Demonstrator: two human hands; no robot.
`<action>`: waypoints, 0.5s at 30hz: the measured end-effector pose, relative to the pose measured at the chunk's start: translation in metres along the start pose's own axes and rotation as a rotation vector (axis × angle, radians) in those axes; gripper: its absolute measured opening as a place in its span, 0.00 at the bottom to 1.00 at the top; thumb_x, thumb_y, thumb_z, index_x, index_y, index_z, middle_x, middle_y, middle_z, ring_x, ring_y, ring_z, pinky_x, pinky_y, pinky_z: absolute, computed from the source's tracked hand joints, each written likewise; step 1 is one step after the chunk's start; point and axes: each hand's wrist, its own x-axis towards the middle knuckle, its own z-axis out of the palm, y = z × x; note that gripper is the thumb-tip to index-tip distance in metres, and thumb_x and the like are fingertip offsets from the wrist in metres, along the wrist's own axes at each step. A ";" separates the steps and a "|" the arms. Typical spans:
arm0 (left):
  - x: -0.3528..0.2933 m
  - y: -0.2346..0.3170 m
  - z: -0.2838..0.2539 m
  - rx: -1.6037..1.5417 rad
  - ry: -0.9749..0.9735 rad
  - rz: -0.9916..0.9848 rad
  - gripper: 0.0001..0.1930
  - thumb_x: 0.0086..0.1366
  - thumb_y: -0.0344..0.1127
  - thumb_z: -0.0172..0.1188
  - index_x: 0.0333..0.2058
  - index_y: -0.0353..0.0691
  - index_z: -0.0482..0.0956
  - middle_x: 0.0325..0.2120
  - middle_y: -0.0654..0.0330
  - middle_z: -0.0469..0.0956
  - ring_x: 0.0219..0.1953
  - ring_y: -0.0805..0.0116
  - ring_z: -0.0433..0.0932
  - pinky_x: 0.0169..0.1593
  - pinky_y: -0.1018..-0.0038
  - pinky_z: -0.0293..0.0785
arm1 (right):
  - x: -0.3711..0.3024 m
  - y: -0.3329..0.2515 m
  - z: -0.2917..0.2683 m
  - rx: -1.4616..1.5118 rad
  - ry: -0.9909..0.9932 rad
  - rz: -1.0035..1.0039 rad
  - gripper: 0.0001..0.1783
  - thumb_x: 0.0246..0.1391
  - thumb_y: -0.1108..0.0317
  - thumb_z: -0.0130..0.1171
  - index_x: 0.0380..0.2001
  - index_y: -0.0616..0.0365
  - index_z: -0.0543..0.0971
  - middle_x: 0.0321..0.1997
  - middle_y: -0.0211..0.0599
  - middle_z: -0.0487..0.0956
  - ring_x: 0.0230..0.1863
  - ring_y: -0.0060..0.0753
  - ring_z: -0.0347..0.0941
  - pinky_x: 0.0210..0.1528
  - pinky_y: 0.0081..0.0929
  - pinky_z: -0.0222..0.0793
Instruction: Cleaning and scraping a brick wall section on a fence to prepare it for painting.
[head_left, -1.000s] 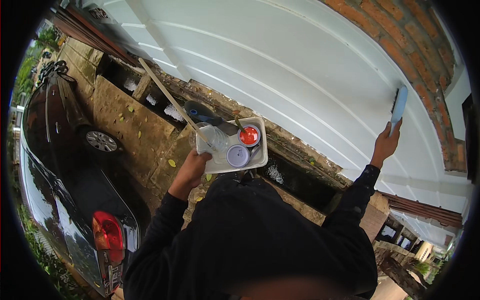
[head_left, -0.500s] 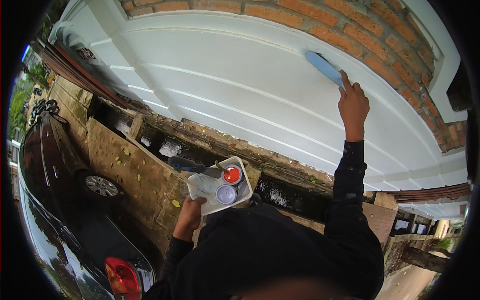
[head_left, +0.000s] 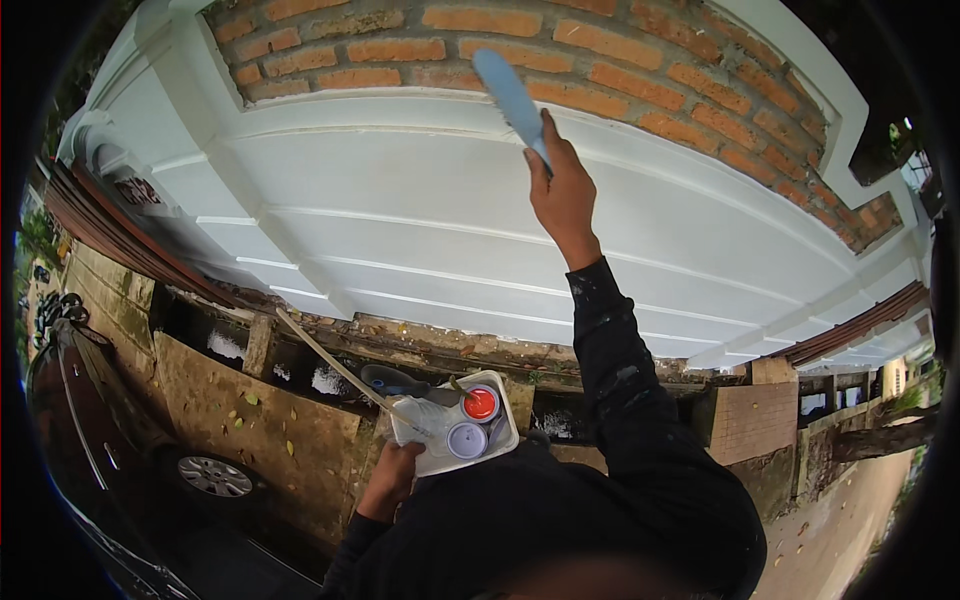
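Note:
My right hand (head_left: 567, 198) is raised in front of the wall, closed round the handle of a light blue brush (head_left: 508, 90) with short bristles along one side. The brush's head lies over the lower brick courses; whether it touches them I cannot tell. Low in front of my body, my left hand (head_left: 392, 470) grips the near left edge of a white plastic tray (head_left: 432, 465). In the tray stand a tub of red paint (head_left: 481, 404), with a small handle leaning out, and a pale lilac tub (head_left: 467, 440). A long wooden stick (head_left: 340, 366) juts out of it.
Orange brickwork (head_left: 500, 22) sits above a white panelled wall (head_left: 420, 190). At the wall's foot runs a water-filled drain (head_left: 225, 345) with concrete slabs (head_left: 270, 410). A dark car (head_left: 90, 440) is parked at the left. A dark tool with a blue part (head_left: 390, 380) shows behind the tray.
My right hand has moved left and up with the brush, from the wall's white upper edge to the bricks. The tray in my left hand appears slightly lower and further right as the view shifts.

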 end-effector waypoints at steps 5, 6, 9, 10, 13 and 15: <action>0.011 0.009 -0.035 -0.083 -0.053 0.130 0.16 0.58 0.25 0.52 0.45 0.28 0.76 0.39 0.57 0.80 0.41 0.65 0.77 0.46 0.71 0.71 | -0.067 0.048 0.005 -0.050 0.133 0.464 0.26 0.65 0.65 0.50 0.64 0.60 0.64 0.29 0.49 0.79 0.24 0.40 0.75 0.32 0.30 0.71; 0.013 0.009 -0.043 -0.091 -0.050 0.142 0.16 0.58 0.24 0.52 0.45 0.27 0.76 0.40 0.55 0.80 0.42 0.63 0.78 0.47 0.71 0.73 | -0.068 0.038 0.012 -0.184 -0.072 0.341 0.27 0.65 0.65 0.50 0.65 0.60 0.63 0.29 0.46 0.79 0.23 0.36 0.74 0.32 0.28 0.70; 0.017 0.016 -0.056 -0.120 -0.034 0.151 0.17 0.57 0.23 0.52 0.46 0.27 0.76 0.42 0.53 0.80 0.43 0.60 0.79 0.48 0.70 0.73 | -0.050 0.024 0.005 -0.064 -0.145 0.296 0.28 0.66 0.62 0.51 0.66 0.59 0.63 0.29 0.42 0.78 0.24 0.27 0.68 0.32 0.25 0.68; 0.009 0.016 -0.057 -0.141 -0.022 0.132 0.17 0.58 0.23 0.52 0.46 0.27 0.76 0.42 0.53 0.80 0.43 0.61 0.79 0.48 0.70 0.73 | -0.045 0.011 0.002 0.041 -0.032 0.356 0.29 0.66 0.61 0.51 0.66 0.59 0.62 0.29 0.42 0.78 0.24 0.26 0.68 0.32 0.24 0.68; -0.001 0.026 -0.056 -0.084 0.020 0.104 0.16 0.58 0.23 0.53 0.46 0.27 0.76 0.41 0.53 0.80 0.43 0.61 0.79 0.47 0.70 0.73 | -0.047 0.013 0.007 0.087 0.243 0.557 0.27 0.65 0.62 0.51 0.64 0.62 0.64 0.32 0.43 0.79 0.27 0.31 0.72 0.32 0.28 0.70; -0.012 0.033 -0.049 -0.031 0.056 0.133 0.15 0.58 0.24 0.53 0.44 0.27 0.77 0.39 0.53 0.81 0.41 0.62 0.79 0.45 0.70 0.73 | -0.059 0.014 0.033 -0.117 0.017 0.479 0.28 0.64 0.62 0.51 0.64 0.61 0.63 0.34 0.48 0.80 0.31 0.44 0.77 0.34 0.36 0.73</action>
